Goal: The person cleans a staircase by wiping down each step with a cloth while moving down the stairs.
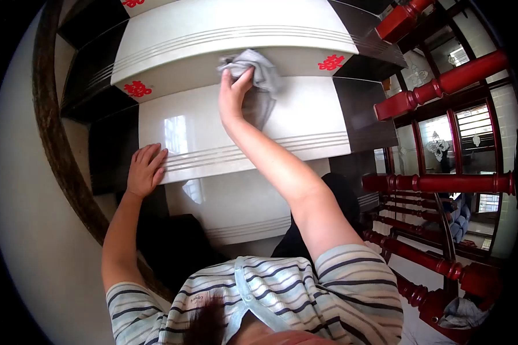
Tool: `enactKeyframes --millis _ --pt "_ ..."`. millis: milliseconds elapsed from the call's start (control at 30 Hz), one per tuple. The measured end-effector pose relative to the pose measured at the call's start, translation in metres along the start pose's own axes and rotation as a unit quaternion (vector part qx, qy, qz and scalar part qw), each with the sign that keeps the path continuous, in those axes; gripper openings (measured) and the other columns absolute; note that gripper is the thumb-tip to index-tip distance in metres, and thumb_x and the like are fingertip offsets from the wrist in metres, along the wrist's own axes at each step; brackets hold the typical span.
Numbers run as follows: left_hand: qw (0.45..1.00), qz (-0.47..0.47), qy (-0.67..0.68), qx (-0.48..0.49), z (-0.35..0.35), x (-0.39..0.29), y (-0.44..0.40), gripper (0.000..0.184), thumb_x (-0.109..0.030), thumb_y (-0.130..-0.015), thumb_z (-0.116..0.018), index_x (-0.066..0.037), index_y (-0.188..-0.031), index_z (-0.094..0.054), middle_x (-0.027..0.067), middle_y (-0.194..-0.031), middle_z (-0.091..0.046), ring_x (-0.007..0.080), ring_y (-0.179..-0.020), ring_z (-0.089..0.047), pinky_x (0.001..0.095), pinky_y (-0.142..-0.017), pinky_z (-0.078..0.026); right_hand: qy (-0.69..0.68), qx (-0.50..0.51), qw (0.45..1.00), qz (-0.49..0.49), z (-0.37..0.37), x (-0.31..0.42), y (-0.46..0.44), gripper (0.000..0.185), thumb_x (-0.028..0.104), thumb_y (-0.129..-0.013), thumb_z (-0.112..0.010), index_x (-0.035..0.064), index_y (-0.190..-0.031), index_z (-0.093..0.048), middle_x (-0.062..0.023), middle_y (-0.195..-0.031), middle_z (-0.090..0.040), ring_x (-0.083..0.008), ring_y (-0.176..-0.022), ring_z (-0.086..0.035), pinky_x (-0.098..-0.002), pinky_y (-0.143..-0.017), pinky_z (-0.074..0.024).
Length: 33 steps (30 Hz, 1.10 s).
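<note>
A grey cloth (262, 72) is bunched in my right hand (234, 100), pressed against the riser (193, 72) above a white stair tread (198, 118). Part of the cloth hangs down over the tread and is blurred. My left hand (146, 170) lies flat at the left end of the tread's front edge, fingers apart, with nothing in it. Red paper characters are stuck on the riser, one at the left (137, 88) and one at the right (331, 62).
Dark stone borders (364, 115) flank the treads. Red wooden balusters (440, 183) run down the right side. A brown curved rail (54, 132) follows the left wall. Another cloth (465, 313) lies at the lower right.
</note>
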<state>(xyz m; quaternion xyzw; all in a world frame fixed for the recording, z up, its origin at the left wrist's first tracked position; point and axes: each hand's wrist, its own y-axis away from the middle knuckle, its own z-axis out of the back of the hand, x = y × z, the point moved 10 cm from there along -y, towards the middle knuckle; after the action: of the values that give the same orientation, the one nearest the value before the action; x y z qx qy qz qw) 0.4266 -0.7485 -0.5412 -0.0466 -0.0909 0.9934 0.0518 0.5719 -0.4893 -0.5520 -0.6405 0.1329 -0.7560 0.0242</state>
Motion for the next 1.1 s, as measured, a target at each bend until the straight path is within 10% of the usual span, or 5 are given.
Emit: enactKeyframes --millis 300,433,667,833,1100 --pt "1.000 0.020 0.002 -0.008 0.001 0.003 0.002 0.044 -0.023 -0.083 -0.055 -0.013 -0.126 -0.053 0.0107 -0.130 -0.047 0.0287 -0.121 -0.043 0.0437 -0.103 -0.031 0.111 -0.159 0.980 0.035 0.205 -0.087 -0.177 0.066 0.035 -0.077 -0.075 -0.0011 -0.123 -0.045 -0.0224 -0.120 -0.054 -0.0265 -0.103 -0.057 -0.0384 -0.086 -0.0475" --pt "1.000 0.023 0.006 -0.014 0.006 0.002 0.002 0.040 -0.024 -0.086 -0.055 -0.013 -0.125 -0.053 0.0103 -0.129 -0.048 0.0271 -0.121 -0.043 0.0430 -0.103 -0.031 0.045 -0.143 0.986 0.074 0.171 -0.070 -0.156 0.070 0.036 -0.082 -0.068 -0.0055 -0.129 -0.036 -0.0253 -0.116 -0.046 -0.0341 -0.106 -0.049 -0.0418 -0.097 -0.0370" --pt "0.999 0.019 0.006 -0.029 0.008 0.003 0.004 0.041 -0.021 -0.084 -0.057 -0.015 -0.125 -0.053 0.0083 -0.128 -0.049 0.0261 -0.119 -0.045 0.0409 -0.101 -0.034 0.108 0.257 0.937 0.210 -0.060 0.068 0.034 0.066 0.039 -0.070 -0.077 0.0090 -0.118 -0.043 -0.0267 -0.108 -0.051 -0.0424 -0.102 -0.052 -0.0473 -0.087 -0.0434" --pt "0.999 0.014 0.013 -0.039 0.006 0.005 0.006 0.042 -0.020 -0.083 -0.057 -0.016 -0.125 -0.053 0.0084 -0.128 -0.049 0.0257 -0.119 -0.045 0.0405 -0.101 -0.035 0.188 0.413 0.859 0.236 -0.061 0.062 0.037 0.073 0.050 -0.073 -0.071 0.0127 -0.129 -0.043 -0.0243 -0.121 -0.050 -0.0394 -0.108 -0.054 -0.0424 -0.091 -0.0454" --pt "0.999 0.014 -0.004 -0.039 0.007 0.003 0.006 0.041 -0.020 -0.084 -0.057 -0.016 -0.125 -0.054 0.0089 -0.127 -0.049 0.0258 -0.119 -0.045 0.0401 -0.101 -0.035 0.216 0.122 0.858 0.450 0.081 0.158 -0.098 0.021 0.029 -0.088 -0.058 0.0105 -0.094 -0.065 -0.0080 -0.094 -0.063 -0.0264 -0.084 -0.062 -0.0364 -0.073 -0.0493"
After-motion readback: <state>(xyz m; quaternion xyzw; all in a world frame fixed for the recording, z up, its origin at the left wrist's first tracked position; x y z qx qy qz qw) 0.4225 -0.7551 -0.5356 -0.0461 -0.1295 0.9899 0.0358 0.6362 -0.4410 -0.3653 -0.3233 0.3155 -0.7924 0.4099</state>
